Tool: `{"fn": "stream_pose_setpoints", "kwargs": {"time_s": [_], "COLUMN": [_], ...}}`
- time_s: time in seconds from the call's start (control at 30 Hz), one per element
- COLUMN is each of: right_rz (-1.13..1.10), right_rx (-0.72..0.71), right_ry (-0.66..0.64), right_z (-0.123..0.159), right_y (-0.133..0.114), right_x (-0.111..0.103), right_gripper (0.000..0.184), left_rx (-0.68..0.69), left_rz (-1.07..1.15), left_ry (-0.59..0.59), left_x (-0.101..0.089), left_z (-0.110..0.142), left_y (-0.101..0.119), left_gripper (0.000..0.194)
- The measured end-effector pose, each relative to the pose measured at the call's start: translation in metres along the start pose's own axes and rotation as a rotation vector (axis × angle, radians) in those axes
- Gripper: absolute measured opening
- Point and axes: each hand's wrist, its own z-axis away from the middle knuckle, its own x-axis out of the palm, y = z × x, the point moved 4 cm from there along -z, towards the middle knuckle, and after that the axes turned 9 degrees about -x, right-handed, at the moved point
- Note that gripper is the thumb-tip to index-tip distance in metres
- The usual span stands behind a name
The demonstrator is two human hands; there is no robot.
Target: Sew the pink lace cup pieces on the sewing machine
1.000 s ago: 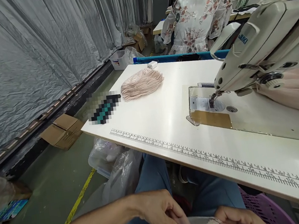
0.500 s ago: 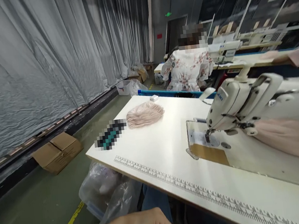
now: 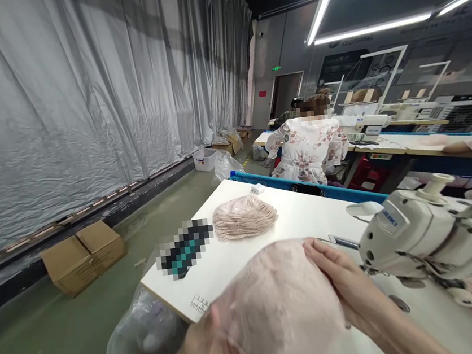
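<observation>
A pale pink cloth piece, rounded like a cup, is held up over the front of the table between both hands. My left hand grips its lower left edge; the fingers are partly blurred and behind the cloth. With thumb and fingers closed, my right hand pinches its upper right edge. Beyond them on the white table lies a layered pile of similar pink pieces. To the right stands a white sewing machine, its needle area partly hidden by my right hand and arm.
Left of the pile is a blurred-out dark and green object. A small white item sits behind it. Below the table's left edge is a clear plastic bin. A cardboard box rests on the floor. A person in a floral top sits ahead.
Both hands have come up over the table, now holding the pink cloth piece. Before, one hand was low at the bottom edge. The view has tilted upward.
</observation>
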Motion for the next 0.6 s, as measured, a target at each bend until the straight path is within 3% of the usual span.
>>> {"fn": "stream_pose_setpoints", "kwargs": {"time_s": [0.07, 0.2, 0.3, 0.4, 0.47, 0.6], "right_rz": [-0.009, -0.007, 0.027, 0.113, 0.205, 0.478], "right_rx": [-0.112, -0.326, -0.399, -0.414, -0.394, -0.269], "right_ry": [0.069, 0.27, 0.39, 0.484, 0.552, 0.652], "right_z": [-0.035, -0.121, -0.184, -0.229, -0.246, -0.257], "right_y": [-0.017, -0.049, -0.057, -0.05, -0.039, -0.009], "right_x": [0.001, -0.007, -0.022, -0.045, -0.064, -0.107], "right_gripper": [0.026, 0.014, 0.019, 0.022, 0.025, 0.027], "left_rx": [0.083, 0.263, 0.315, 0.286, 0.239, 0.128], "left_rz": [0.03, -0.098, -0.166, -0.296, -0.421, -0.73], "left_ry": [0.024, 0.201, 0.274, 0.387, 0.461, 0.579], "left_x": [0.002, -0.009, -0.023, -0.043, -0.057, -0.086], "left_z": [-0.027, -0.112, -0.181, -0.239, -0.269, -0.303], "left_y": [0.048, 0.144, 0.187, 0.2, 0.196, 0.173], "left_gripper": [0.067, 0.067, 0.07, 0.071, 0.056, 0.036]}}
